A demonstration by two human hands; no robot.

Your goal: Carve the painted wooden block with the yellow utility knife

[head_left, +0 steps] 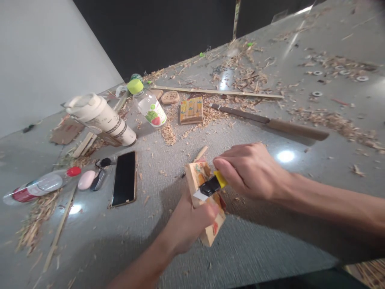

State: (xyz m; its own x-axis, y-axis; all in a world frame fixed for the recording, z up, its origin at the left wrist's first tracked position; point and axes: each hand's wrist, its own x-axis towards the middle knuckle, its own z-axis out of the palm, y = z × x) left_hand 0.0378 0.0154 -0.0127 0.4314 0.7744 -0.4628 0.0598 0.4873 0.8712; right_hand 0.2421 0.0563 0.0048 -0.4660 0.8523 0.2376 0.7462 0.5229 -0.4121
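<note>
My left hand (pixel 192 218) grips a pale wooden block (pixel 192 174) near the front middle of the table, with the thumb lying across its face. Coloured patches and carved areas show on that face. In my right hand (pixel 248 170) is a yellow and black utility knife (pixel 212 185), the fist wrapped round its handle. The blade reaches over the block beside my left thumb; whether it cuts into the wood I cannot tell. Behind the block lies a small wooden stick (pixel 200 153), partly hidden. Further back a second painted wooden block (pixel 191 110) rests among shavings.
A long-handled blade (pixel 296 129) lies at the right rear, near a thin wooden strip (pixel 219 92). On the left are a phone (pixel 124 178), a cream tumbler (pixel 104 118), a green-capped bottle (pixel 150 106) and a red-capped bottle (pixel 45 184). Wood shavings (pixel 245 76) and several washers (pixel 317 94) litter the table.
</note>
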